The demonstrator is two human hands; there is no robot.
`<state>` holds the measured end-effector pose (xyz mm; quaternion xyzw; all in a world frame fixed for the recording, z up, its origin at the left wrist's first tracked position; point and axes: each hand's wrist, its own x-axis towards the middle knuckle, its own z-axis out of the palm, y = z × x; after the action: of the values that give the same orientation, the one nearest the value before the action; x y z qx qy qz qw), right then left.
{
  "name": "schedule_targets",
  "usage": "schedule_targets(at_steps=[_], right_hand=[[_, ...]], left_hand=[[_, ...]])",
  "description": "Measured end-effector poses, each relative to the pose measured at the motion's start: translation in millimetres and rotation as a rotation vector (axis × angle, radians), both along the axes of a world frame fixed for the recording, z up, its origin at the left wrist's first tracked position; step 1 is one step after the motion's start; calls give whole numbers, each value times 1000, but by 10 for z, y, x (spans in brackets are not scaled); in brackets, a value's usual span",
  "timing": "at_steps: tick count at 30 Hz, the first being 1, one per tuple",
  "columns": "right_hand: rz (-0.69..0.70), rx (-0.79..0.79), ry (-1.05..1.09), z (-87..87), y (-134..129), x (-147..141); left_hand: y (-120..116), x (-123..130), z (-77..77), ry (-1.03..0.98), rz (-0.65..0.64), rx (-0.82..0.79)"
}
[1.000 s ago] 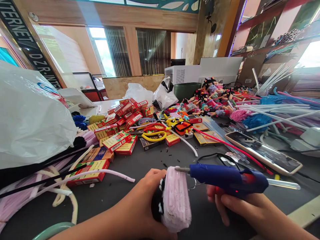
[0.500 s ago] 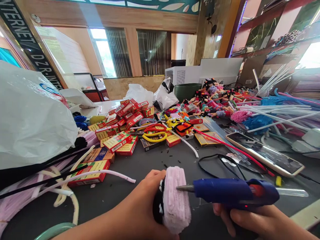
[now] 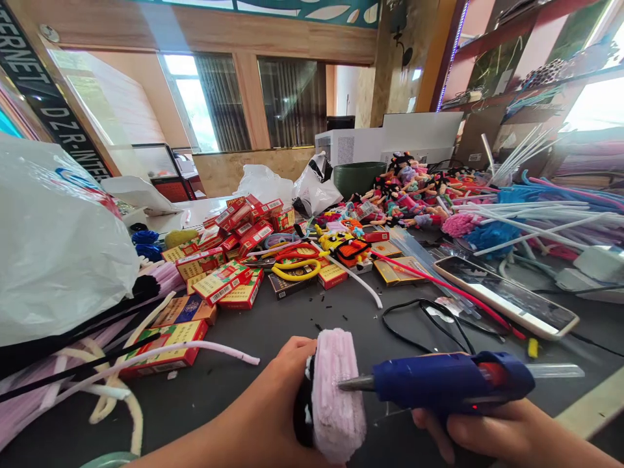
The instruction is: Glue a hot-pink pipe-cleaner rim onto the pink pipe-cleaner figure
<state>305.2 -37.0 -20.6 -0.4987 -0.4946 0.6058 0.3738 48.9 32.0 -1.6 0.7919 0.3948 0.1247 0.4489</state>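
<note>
My left hand (image 3: 280, 396) is wrapped round a block covered in pale pink fuzzy pipe cleaners (image 3: 338, 403), with a black and white part on its left side. In my right hand (image 3: 482, 426) is a blue hot glue gun (image 3: 448, 383), gripped by its handle. A clear glue stick (image 3: 556, 370) sticks out of the gun's back end. Its metal nozzle (image 3: 355, 383) points left and meets the pink face of the block. A small red light glows on the gun. Thin glue strands hang below the nozzle.
Small red and yellow boxes (image 3: 229, 279) lie piled at centre left, near a white plastic bag (image 3: 63, 240). Scissors with red handles (image 3: 292, 253) rest among them. A phone (image 3: 504, 296) and black cable (image 3: 404, 335) lie right. Pipe-cleaner dolls (image 3: 414, 188) are heaped behind.
The whole view has shifted slightly, so the table things appear further left. The nozzle has moved slightly down the pink face. Both hands keep their holds.
</note>
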Motion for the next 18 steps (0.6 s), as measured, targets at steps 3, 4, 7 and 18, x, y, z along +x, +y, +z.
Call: schedule_targets(at_steps=[3,4,7,18], right_hand=[[79,33,15,-11,42,25],[115,56,12,-19,60,35],[173,109,4,-59,112,48],[173,154,12,-25,159,-9]], left_hand=[[-5,14,24,18,7,0],[-11,16,33,24,10,-4],[-44,17,54,40,32,-11],[-58,-9,24,38,24,3]])
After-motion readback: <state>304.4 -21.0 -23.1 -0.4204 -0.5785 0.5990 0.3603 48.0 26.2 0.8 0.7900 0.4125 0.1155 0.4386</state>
